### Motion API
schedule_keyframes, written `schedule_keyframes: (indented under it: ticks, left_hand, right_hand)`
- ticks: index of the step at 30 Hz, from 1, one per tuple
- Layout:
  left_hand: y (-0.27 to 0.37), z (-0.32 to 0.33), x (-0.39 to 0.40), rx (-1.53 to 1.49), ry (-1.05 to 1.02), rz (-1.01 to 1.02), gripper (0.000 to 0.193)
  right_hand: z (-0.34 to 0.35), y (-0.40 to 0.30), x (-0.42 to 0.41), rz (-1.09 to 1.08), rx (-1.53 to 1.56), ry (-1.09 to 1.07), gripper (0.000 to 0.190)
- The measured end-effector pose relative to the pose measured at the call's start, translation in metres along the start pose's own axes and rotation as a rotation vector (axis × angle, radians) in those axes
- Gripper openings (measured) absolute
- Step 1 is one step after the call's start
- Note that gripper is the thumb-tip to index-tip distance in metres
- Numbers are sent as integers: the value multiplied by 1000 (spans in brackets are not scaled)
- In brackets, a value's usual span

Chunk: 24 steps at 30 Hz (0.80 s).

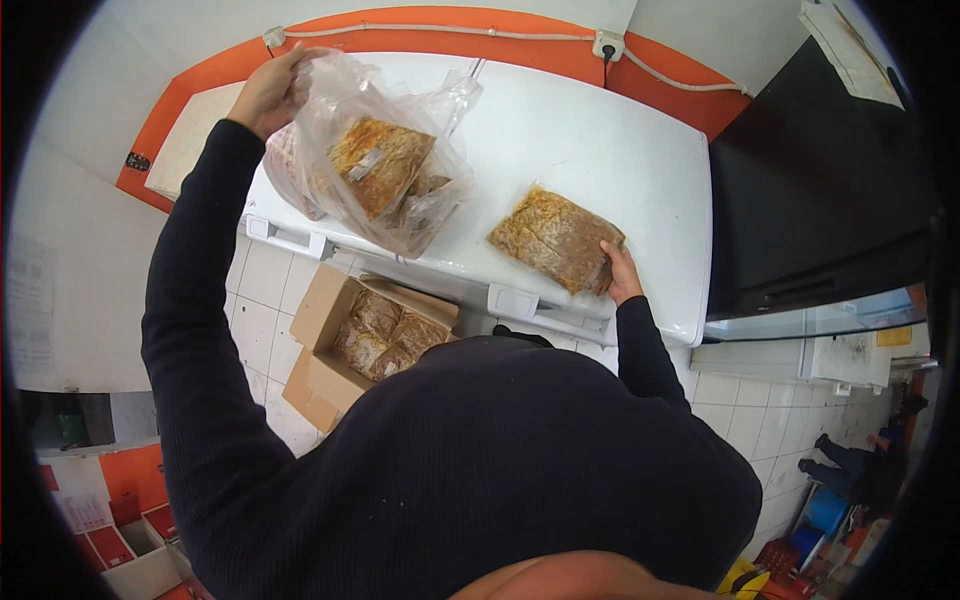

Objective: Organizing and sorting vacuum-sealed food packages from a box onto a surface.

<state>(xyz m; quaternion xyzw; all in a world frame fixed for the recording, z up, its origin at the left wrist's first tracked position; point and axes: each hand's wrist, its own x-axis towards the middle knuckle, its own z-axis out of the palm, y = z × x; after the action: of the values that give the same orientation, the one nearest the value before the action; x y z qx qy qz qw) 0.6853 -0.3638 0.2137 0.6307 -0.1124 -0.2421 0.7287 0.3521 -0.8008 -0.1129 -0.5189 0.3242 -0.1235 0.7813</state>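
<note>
My left hand (276, 91) grips the upper edge of a large clear plastic bag (330, 94) at the left part of a white chest freezer lid (517, 120). Inside that bag lies a flat packet of brown-orange food (386, 154) with a small label, and darker contents show beneath it. A second flat food packet (551, 236) rests on the lid further right, its near right corner pinched by my right hand (621, 270). On the floor below, an open cardboard box (322, 300) holds several similar packets (375, 315); my torso hides part of it.
The freezer has white handles (517, 300) along its front. A dark upright cabinet (810, 195) stands to the right. A plug sits in a wall socket (608, 46) behind the lid. Another person (847, 465) is far off at the right, near blue containers (823, 511).
</note>
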Motion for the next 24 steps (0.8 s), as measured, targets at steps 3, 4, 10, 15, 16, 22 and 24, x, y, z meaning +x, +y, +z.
schedule_keyframes:
  ticks: [3,4,10,15,16,22,24]
  left_hand:
    - [-1,4,4,8,102,-12,41]
    - [-3,2,4,9,105,-22,41]
    - [-4,2,8,-57,143,3,41]
    - [-1,-20,13,-147,-210,-36,41]
    - [-1,-28,8,-218,-552,-67,42]
    - [-4,19,-4,-5,90,49,40]
    - [-2,20,-3,36,108,8,43]
  right_hand:
    - [-13,-12,19,-324,-686,223,71]
    - [-17,-12,21,-602,-1290,468,79]
    - [37,-43,5,-211,-1125,120,118]
    - [82,-59,6,-194,-1478,89,117]
    - [86,-67,12,-216,-1562,-10,115]
    - [95,-98,54,-79,-1740,-331,120]
    - [98,-93,68,-72,-1744,-427,123]
